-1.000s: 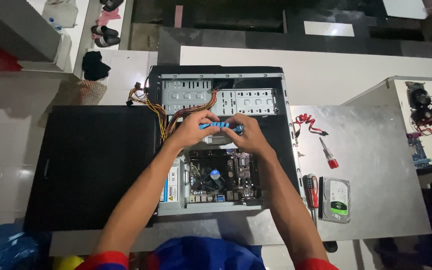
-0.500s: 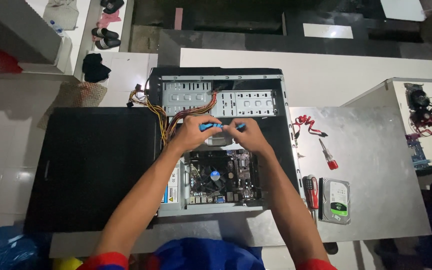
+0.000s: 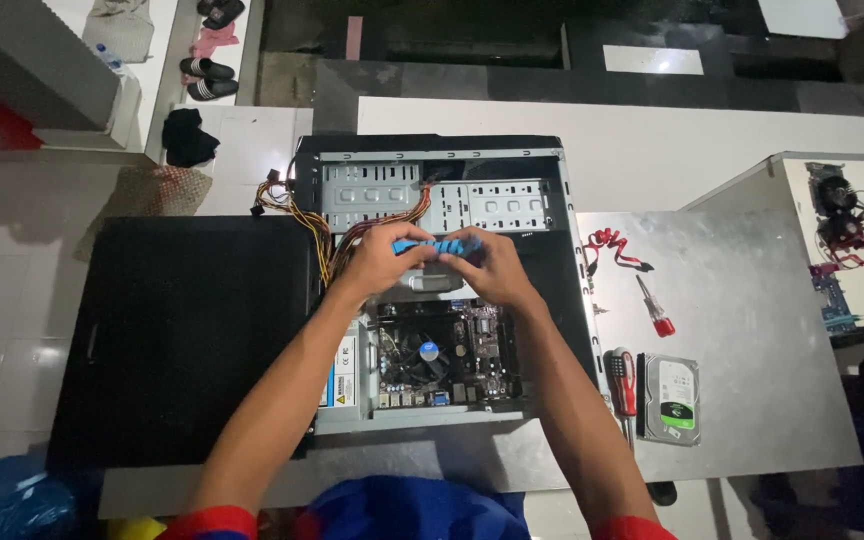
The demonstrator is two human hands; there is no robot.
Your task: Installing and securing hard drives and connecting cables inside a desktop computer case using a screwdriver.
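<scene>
A blue stick-shaped part [image 3: 439,246] lies crosswise above the open computer case [image 3: 442,290], held at both ends: the left hand [image 3: 384,262] grips its left end and the right hand [image 3: 487,268] grips its right end. Both hands have their fingers curled and clamped on the blue part, thumbs toward each other, so only the middle stretch of it shows between them. What kind of part it is cannot be told from this height.

Both forearms reach forward from the bottom edge of the view and converge over the middle of the case, wrists nearly level, the backs of the hands facing the camera.

The case lies on its side with the side panel off. Inside it, just below the hands, sits the motherboard [image 3: 442,355] with a round cooler fan [image 3: 425,352]. A bundle of coloured wires [image 3: 327,238] runs in from the upper left, and perforated metal drive bays [image 3: 422,195] fill the far end.

The case rests on a grey tabletop [image 3: 752,330]. To the right of the case lie a red cable [image 3: 614,247], 2 red-handled screwdrivers [image 3: 655,308] and a hard drive [image 3: 671,397]. A black panel [image 3: 187,335] lies to the left.
</scene>
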